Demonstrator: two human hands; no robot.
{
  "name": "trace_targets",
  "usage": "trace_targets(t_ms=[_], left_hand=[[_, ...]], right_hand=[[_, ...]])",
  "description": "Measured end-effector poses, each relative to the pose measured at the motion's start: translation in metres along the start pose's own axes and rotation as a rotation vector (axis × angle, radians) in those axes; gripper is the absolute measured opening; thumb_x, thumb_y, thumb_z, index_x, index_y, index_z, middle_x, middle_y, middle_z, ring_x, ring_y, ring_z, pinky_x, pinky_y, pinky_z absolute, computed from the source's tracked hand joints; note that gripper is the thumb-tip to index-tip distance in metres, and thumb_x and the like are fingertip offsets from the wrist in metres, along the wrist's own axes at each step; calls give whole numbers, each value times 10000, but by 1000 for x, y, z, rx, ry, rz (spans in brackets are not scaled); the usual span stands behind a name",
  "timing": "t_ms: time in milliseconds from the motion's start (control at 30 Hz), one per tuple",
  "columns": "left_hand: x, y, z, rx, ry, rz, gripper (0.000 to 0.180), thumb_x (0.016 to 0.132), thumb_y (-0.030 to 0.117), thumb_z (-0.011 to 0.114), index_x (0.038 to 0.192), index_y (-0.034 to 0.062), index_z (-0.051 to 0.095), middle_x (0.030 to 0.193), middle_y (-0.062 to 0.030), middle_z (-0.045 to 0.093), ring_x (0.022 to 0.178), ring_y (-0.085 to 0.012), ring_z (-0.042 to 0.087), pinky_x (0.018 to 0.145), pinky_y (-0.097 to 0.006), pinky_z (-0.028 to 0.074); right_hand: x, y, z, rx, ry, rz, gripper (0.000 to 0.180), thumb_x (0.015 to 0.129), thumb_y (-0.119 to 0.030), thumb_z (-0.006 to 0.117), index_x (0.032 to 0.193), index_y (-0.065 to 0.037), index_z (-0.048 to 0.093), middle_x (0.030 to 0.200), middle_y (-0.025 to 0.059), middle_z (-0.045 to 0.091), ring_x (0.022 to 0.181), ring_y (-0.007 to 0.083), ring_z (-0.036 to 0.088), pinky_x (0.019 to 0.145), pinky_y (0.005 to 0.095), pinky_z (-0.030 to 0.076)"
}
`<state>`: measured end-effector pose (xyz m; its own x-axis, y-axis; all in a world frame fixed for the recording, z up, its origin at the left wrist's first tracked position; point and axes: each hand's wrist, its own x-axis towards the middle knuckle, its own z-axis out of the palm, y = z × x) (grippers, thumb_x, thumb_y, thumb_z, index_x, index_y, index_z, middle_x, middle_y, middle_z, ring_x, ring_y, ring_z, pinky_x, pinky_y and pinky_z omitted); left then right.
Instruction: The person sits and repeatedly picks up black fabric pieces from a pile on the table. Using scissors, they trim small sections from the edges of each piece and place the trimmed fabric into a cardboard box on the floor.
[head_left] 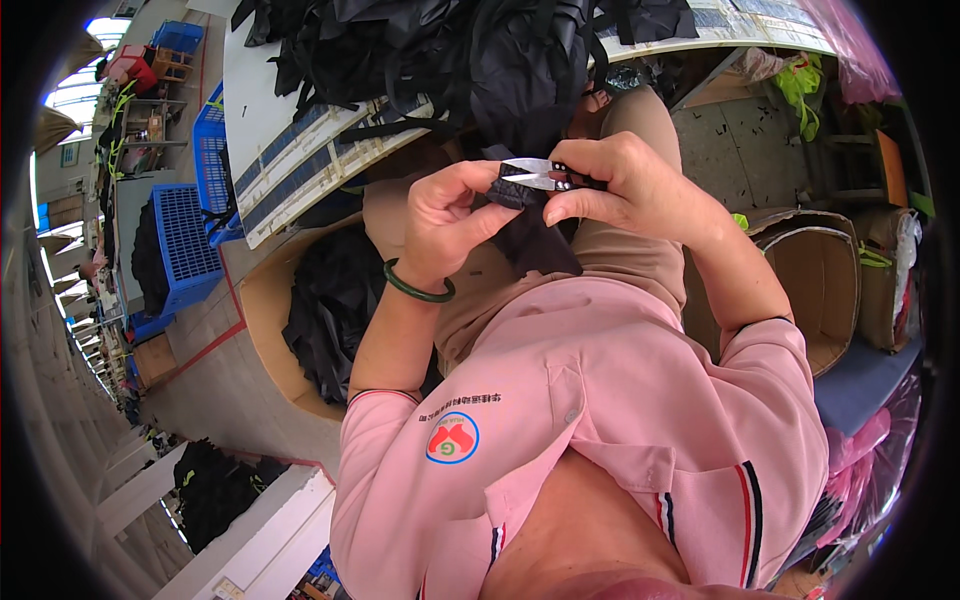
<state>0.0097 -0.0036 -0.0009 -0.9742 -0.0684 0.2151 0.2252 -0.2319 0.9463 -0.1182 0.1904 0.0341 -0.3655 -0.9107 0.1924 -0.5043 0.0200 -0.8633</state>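
Observation:
Between thumb and fingers, my left hand (450, 215) pinches the edge of a piece of black fabric (535, 245), which hangs down over my lap. A pair of thread snips (535, 174) with short silver blades is gripped in my right hand (625, 180). Its blades are apart, with their tips at the black edge held by my left fingers. A heap of black fabric pieces and straps (420, 60) covers the table in front of me, and some of it trails over the table's edge.
The worn worktable (340, 165) spans the far side. At my left stands a cardboard box (265, 310) of black fabric, with blue plastic crates (185, 245) beyond it. Another cardboard box (835, 290) is at my right. A green bag (797, 90) hangs at the far right.

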Motion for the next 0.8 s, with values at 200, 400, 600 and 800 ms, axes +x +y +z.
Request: trace_targets(t_ms=[200,400,600,800], left_hand=[[-1,2,2,-5,-8,-22,234,765,-72,675,994,-44,636,1025,-109,652,943,-158,608,870,-298,469],[-1,4,4,-1,-15,-25,201,766,-77,671,961,-38,642,991,-95,649,917,-149,605,842,-283,471],[-2,3,4,-5,3,-50,198,762,-78,676,953,-38,642,975,-95,650,910,-151,604,837,-281,470],[1,1,2,64,-62,35,231,757,-96,677,978,-43,632,983,-112,660,864,-135,623,778,-255,502]], right_hand=[[1,-1,0,-36,-7,-14,448,788,-413,694,801,14,558,564,171,476,509,330,473,485,375,368],[0,2,1,-38,-15,-10,448,791,-413,692,786,15,559,566,171,470,510,335,457,486,377,368],[0,2,0,-23,-37,1,434,795,-397,695,784,17,567,578,171,465,512,318,428,492,372,362],[-3,6,2,50,-49,19,418,813,-361,698,791,30,554,608,127,438,545,241,346,503,342,341]])
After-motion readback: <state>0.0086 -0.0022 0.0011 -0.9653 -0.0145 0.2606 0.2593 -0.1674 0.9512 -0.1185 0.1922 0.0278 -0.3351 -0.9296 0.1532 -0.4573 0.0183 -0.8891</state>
